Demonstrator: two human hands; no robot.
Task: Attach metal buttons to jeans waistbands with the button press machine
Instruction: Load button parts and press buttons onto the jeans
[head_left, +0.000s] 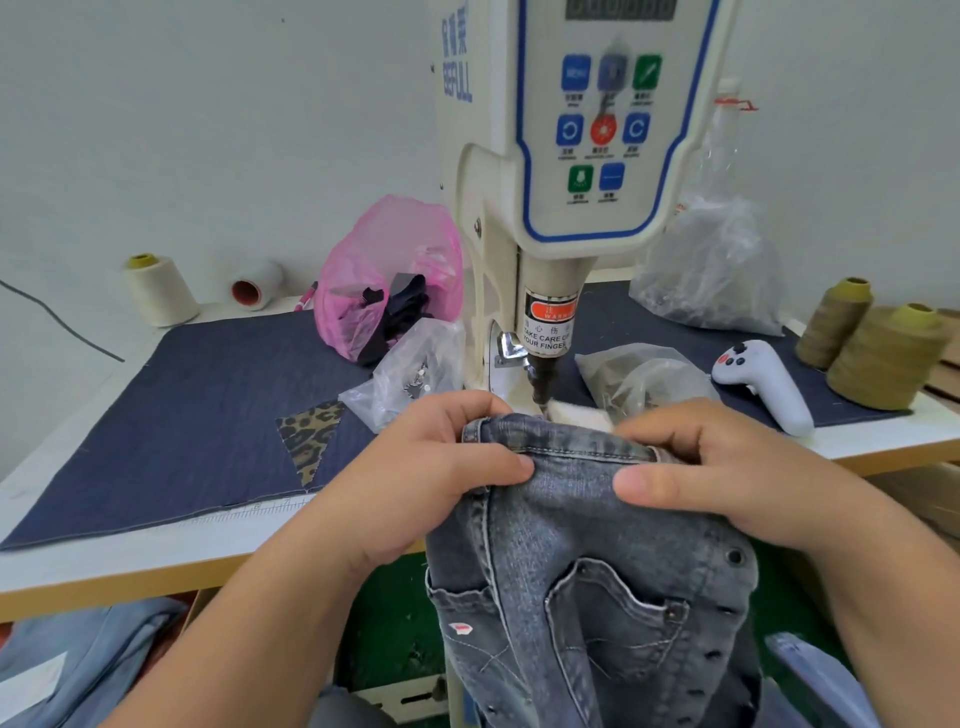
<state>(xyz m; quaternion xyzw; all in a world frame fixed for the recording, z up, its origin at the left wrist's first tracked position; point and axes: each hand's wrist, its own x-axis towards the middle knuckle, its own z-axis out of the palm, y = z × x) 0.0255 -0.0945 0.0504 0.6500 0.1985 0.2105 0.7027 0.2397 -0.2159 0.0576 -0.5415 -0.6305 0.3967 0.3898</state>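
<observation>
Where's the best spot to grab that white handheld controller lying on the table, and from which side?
Grip the white controller by its long handle, the end nearest the table edge, coming from above and the near side. It lies flat, handle toward you, buttoned head pointing away beside the thread cones, so the handle looks freest.

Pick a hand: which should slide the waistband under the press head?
Probably the left hand: it pinches the waistband end lying just below the press head. The right hand grips farther along, to the right, better placed to steady the jeans.
</observation>
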